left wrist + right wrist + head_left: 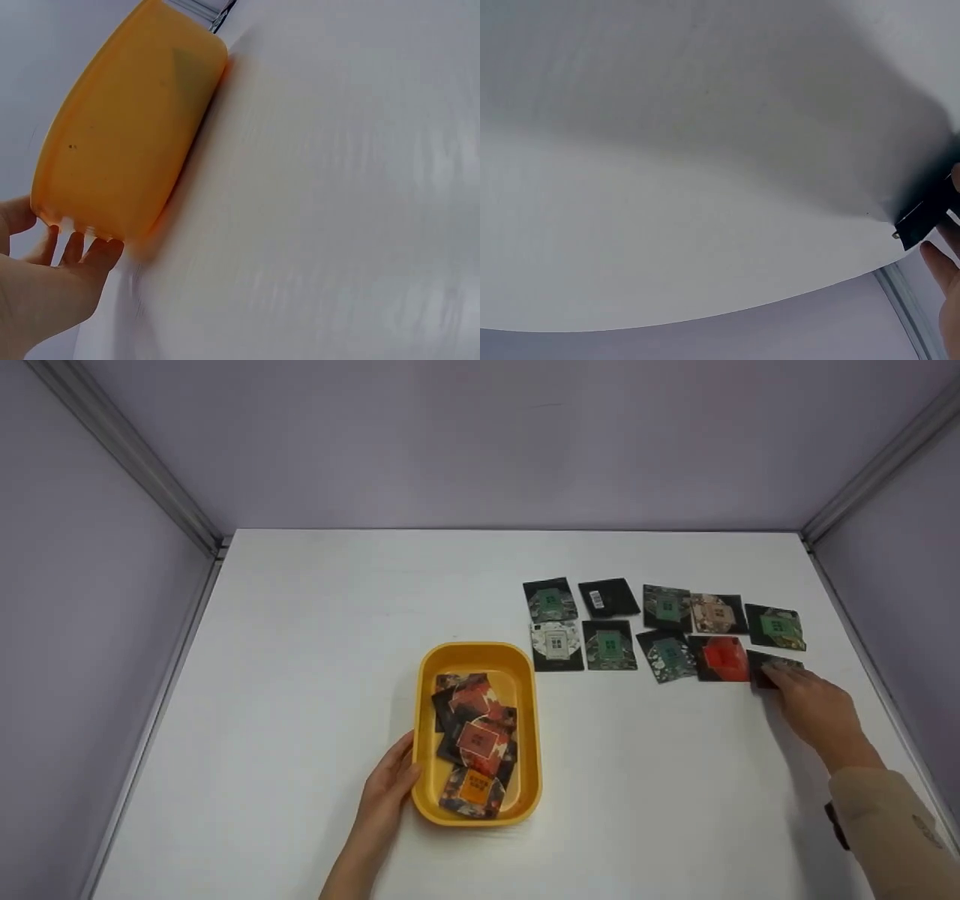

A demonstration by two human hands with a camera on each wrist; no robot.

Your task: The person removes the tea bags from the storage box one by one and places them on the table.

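My left hand point(390, 776) grips the left side of a yellow plastic tray point(424, 682), thumb at the rim; the left wrist view shows its fingers against the tray's outer wall point(124, 127). Several flat square packets with dark, red and orange printing lie overlapping in the tray, a red-labelled packet point(480, 740) among them. At the far right, my right hand point(817, 709) holds a dark packet point(763, 679) by its right part, fingers covering much of it. From the right wrist, that dark packet point(922, 223) shows edge-on between fingers and thumb.
Several square packets lie in two rows on the white table point(300, 660), right of the tray. They include a black barcoded packet point(619, 598), a white-patterned packet point(556, 645) and a red packet point(724, 658). Pale walls point(480, 450) enclose the table at the back and sides.
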